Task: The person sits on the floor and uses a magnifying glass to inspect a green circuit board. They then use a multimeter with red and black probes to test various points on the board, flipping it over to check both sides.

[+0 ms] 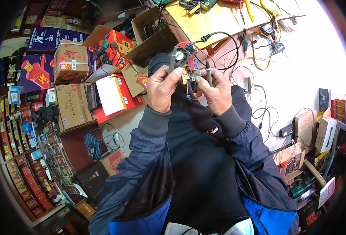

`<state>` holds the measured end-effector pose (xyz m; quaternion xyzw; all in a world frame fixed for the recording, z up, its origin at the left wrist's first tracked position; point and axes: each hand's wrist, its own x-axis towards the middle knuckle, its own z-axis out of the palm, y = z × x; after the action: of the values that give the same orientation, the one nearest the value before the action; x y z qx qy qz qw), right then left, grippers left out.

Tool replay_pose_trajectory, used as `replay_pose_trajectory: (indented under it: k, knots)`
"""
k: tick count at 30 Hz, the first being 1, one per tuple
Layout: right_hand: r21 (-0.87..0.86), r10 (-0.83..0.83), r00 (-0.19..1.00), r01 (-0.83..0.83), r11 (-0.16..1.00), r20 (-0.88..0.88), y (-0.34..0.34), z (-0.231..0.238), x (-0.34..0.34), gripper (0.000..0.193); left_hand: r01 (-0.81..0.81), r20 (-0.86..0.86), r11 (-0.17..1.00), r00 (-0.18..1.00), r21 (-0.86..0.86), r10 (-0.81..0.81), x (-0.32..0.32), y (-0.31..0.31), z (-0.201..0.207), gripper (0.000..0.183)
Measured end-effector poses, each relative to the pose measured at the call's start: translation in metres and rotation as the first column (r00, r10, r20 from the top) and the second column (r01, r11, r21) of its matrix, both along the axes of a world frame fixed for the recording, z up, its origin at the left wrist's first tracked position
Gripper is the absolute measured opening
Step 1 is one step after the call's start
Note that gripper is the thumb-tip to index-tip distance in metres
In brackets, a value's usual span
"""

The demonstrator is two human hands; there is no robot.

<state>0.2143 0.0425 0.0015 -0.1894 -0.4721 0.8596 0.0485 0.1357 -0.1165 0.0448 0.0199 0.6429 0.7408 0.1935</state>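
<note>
Above my lap, my left hand point(162, 88) is closed with thumb and fingers together round a grey test probe point(172, 59) that has a red lead at its top. A small black cooling fan point(186, 57) with a light hub sits beside that probe. Closed too, my right hand point(217, 93) grips a second grey probe point(208, 69) upright between its fingers. Between the hands is a small circuit board point(192, 73) with a finned metal piece, its edge at my right thumb. Which fingers bear the board's weight is hidden.
A yellow-topped table point(194, 24) with tools and cables stands ahead. Open cardboard boxes point(151, 41) and a red box point(130, 101) crowd the left. Loose cables point(265, 111) cross the pale floor at right, near a box of parts point(290, 158) and a wooden handle point(315, 172).
</note>
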Motion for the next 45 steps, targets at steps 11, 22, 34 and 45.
replay_pose_trajectory:
  k: [11, 22, 34, 45]
  knots:
    - [-0.355, 0.080, 0.993, -0.106, 0.929, -0.088, 0.024, 0.010, 0.012, 0.030, 0.002, 0.105, 0.987, 0.994, 0.162, -0.020, 0.020, 0.008, 0.003, 0.010]
    - [-0.669, 0.022, 0.992, -0.101, 0.736, -0.125, 0.037, -0.020, 0.034, 0.033, 0.263, 0.022, 0.963, 0.964, 0.061, -0.265, 0.019, 0.044, 0.022, 0.017]
    - [-0.489, 0.006, 1.000, -0.003, 0.872, 0.005, 0.044, -0.018, 0.033, 0.024, 0.267, 0.094, 0.961, 0.958, 0.068, -0.273, 0.017, 0.050, 0.004, 0.018]
    - [0.346, -0.133, 0.985, 0.087, 0.934, 0.113, 0.020, 0.026, 0.019, 0.021, 0.186, 0.356, 0.916, 0.879, 0.356, -0.317, 0.007, 0.025, -0.017, 0.022]
